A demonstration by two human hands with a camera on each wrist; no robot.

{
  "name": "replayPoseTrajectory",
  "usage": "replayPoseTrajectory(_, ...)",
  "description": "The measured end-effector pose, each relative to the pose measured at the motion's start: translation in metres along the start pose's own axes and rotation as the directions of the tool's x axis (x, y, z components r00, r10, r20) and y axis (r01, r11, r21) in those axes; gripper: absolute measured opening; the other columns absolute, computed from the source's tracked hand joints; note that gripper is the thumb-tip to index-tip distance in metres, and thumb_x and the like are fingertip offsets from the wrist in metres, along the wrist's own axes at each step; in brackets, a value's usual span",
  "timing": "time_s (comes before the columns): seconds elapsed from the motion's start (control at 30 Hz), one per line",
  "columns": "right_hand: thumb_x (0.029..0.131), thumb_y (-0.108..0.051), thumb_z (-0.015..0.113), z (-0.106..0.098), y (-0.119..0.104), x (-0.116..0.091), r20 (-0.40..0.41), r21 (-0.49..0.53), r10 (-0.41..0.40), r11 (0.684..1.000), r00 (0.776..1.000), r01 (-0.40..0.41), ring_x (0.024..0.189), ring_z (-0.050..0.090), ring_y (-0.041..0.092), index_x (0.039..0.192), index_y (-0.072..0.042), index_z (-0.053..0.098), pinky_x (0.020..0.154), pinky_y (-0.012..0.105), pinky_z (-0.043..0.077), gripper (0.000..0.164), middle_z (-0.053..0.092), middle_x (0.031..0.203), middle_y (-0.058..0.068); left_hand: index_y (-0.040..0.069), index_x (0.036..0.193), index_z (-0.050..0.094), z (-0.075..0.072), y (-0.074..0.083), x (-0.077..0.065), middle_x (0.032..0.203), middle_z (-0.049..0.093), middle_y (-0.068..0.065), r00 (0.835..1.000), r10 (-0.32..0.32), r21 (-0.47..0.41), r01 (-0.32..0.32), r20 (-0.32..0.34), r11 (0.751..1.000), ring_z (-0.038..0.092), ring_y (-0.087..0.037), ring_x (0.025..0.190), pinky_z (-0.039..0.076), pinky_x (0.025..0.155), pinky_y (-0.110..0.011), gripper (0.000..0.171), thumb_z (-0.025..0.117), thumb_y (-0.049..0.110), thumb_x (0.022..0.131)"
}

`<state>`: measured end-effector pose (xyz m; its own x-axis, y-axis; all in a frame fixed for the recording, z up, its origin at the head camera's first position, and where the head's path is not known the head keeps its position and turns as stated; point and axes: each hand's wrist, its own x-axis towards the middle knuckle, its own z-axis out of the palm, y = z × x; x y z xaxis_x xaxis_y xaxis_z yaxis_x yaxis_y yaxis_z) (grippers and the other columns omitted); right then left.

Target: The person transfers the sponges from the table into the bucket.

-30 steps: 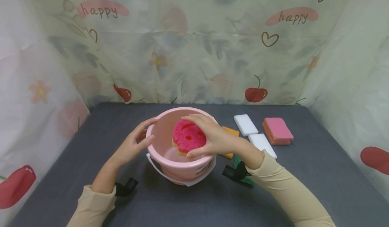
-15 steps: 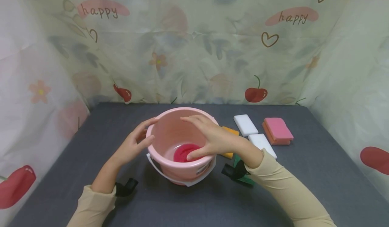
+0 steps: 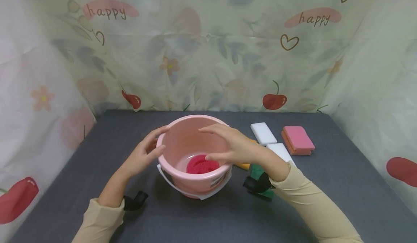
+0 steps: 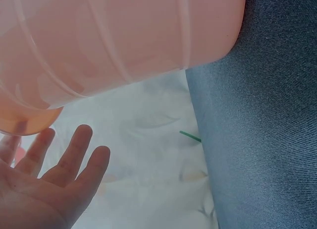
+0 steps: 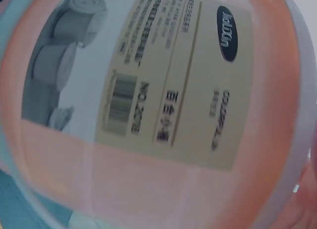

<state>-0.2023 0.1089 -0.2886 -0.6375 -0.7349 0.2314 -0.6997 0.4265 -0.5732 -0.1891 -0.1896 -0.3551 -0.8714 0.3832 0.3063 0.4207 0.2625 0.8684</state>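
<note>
A pink bucket (image 3: 192, 183) stands upright on the dark table, its white handle (image 3: 202, 196) hanging down in front. On the bucket's floor lies a round, bright pink sponge (image 3: 198, 164), partly hidden by the front rim. My left hand (image 3: 141, 152) is at the left rim, fingertips and thumb against it; in the left wrist view its fingers (image 4: 81, 144) look spread. Over the right rim my right hand (image 3: 236, 145) reaches above the sponge, fingers stretched and holding nothing. The bucket's printed label (image 5: 173, 80) fills most of the right wrist view.
Right of the bucket lie two white sponges (image 3: 263, 133), a pink and orange sponge stack (image 3: 297, 140), a yellow-orange piece (image 3: 242, 166) and a green pad (image 3: 257, 172), the last two partly covered by the right arm. A patterned curtain (image 3: 208, 55) borders the table (image 3: 130, 122).
The pink sponge has left my right hand and dropped to the bucket's floor. My right hand has since shifted slightly right. The left hand and bucket look unmoved.
</note>
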Motion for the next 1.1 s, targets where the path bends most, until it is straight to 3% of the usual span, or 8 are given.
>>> replayPoseTrajectory(0.27, 0.078, -0.021, 0.075, -0.011, 0.008, -0.013, -0.12, -0.026, -0.046, 0.999, 0.992, 0.043, 0.116, 0.053, 0.019, 0.13, -0.015, 0.052, 0.094, 0.038, 0.048, 0.057, 0.056, 0.127, 0.004, 0.013, 0.143, 0.034, 0.001, 0.002, 0.0, 0.148, 0.032, -0.011, 1.0, -0.014, 0.0, 0.014, 0.0, 1.0, 0.05, -0.032, 0.116, 0.05, 0.082, -0.02, 0.054, 0.051, 0.007, 0.092)
replayPoseTrajectory(0.67, 0.081, -0.019, 0.072, -0.027, 0.024, -0.031, -0.206, -0.02, 0.025, 0.999, 0.978, -0.03, 0.119, 0.053, 0.023, 0.129, -0.009, 0.053, 0.099, 0.044, 0.045, 0.053, 0.057, 0.127, 0.006, 0.014, 0.143, 0.033, 0.001, 0.0, 0.0, 0.148, 0.032, -0.012, 1.0, -0.01, -0.003, 0.01, 0.003, 1.0, 0.049, -0.035, 0.118, 0.051, 0.082, -0.02, 0.055, 0.05, 0.006, 0.092)
replayPoseTrajectory(1.1, 0.081, -0.014, 0.071, -0.039, 0.057, -0.05, -0.351, -0.031, 0.093, 0.993, 0.932, -0.11, 0.116, 0.056, 0.024, 0.128, -0.009, 0.052, 0.099, 0.04, 0.044, 0.05, 0.059, 0.125, 0.009, 0.015, 0.143, 0.034, 0.0, 0.0, 0.0, 0.148, 0.032, -0.011, 1.0, -0.008, 0.0, 0.008, 0.0, 1.0, 0.051, -0.029, 0.115, 0.05, 0.083, -0.02, 0.054, 0.051, 0.008, 0.092)
